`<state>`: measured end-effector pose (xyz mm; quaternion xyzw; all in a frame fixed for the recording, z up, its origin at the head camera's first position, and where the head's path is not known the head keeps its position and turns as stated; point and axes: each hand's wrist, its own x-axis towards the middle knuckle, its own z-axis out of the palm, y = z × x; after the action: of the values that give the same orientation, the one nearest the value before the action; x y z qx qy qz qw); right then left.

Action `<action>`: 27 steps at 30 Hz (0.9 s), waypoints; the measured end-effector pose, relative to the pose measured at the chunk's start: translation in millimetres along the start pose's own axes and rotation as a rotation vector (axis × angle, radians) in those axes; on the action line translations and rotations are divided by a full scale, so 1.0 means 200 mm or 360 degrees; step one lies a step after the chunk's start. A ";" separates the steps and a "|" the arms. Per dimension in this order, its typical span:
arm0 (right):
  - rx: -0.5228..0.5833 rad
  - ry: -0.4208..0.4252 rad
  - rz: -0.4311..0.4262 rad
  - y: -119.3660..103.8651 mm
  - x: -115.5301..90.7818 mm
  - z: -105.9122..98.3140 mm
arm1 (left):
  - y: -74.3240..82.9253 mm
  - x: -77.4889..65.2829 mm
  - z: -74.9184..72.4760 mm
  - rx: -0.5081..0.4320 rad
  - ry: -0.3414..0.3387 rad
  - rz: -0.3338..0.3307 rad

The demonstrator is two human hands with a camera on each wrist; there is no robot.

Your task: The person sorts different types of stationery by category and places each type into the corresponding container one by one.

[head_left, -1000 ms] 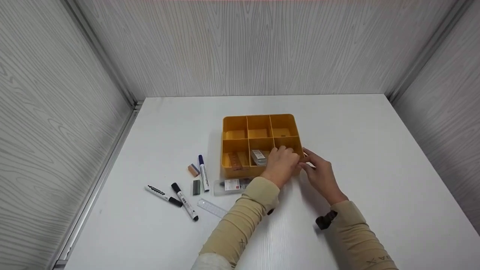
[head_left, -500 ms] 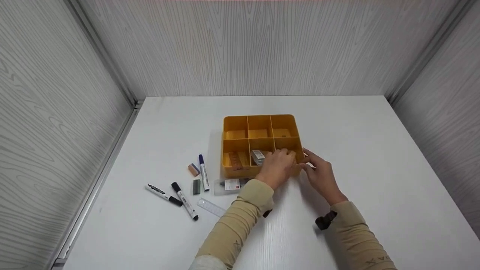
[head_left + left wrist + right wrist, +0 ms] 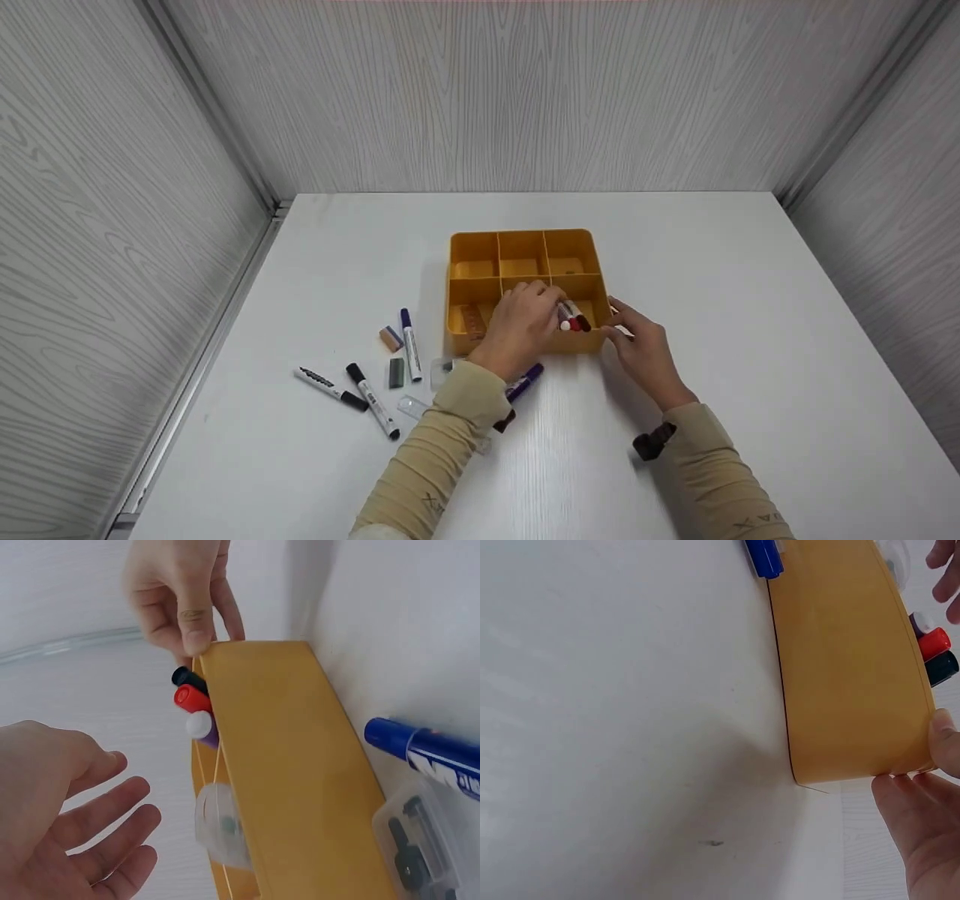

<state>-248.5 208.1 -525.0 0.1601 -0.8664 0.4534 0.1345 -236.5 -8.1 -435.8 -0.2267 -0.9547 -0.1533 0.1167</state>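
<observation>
A yellow organizer box with several compartments stands on the table. My right hand grips its near right corner, thumb on the rim and fingers against the outer wall. My left hand hovers over the front middle compartment; in the left wrist view its fingers are spread loosely with nothing between them. Several markers lean in the front right compartment, their black, red and white ends poking over the rim. A clear plastic case sits in the front middle compartment. An orange-brown strip lies in the front left one.
Before the box lie a blue-purple marker and a clear case with a drawing compass. Left of it are a blue-capped marker, two black-capped markers, a two-tone eraser, a dark green block and a clear ruler.
My left hand has drawn back leftward from the front right compartment, uncovering the markers there and the blue-purple marker on the table. My right hand has kept its grip on the box corner.
</observation>
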 end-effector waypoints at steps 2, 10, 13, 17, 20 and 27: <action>-0.0003 -0.0005 0.0003 0.00 0.00 0.00 | -0.02 -0.02 -0.02 -0.0017 0.0002 -0.0004; -0.0014 -0.0011 0.0032 0.00 0.00 0.00 | -0.09 -0.14 -0.07 -0.0038 -0.0110 -0.0021; 0.0008 -0.0004 0.0016 0.00 0.00 0.01 | -0.11 -0.19 -0.08 0.0035 -0.0140 -0.0027; 0.0012 0.0015 0.0007 0.01 0.00 0.01 | -0.14 -0.26 -0.07 0.0201 -0.0170 0.0021; 0.0021 0.0013 0.0016 0.02 0.00 0.01 | -0.16 -0.32 -0.05 0.0245 -0.0177 0.0073; 0.0024 -0.0005 0.0068 0.00 0.00 0.01 | -0.19 -0.46 0.03 0.0335 -0.0316 0.0254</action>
<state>-248.9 206.9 -526.7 0.1432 -0.8665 0.4623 0.1222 -175.3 -73.9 -476.6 -0.3024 -0.9513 -0.0195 0.0568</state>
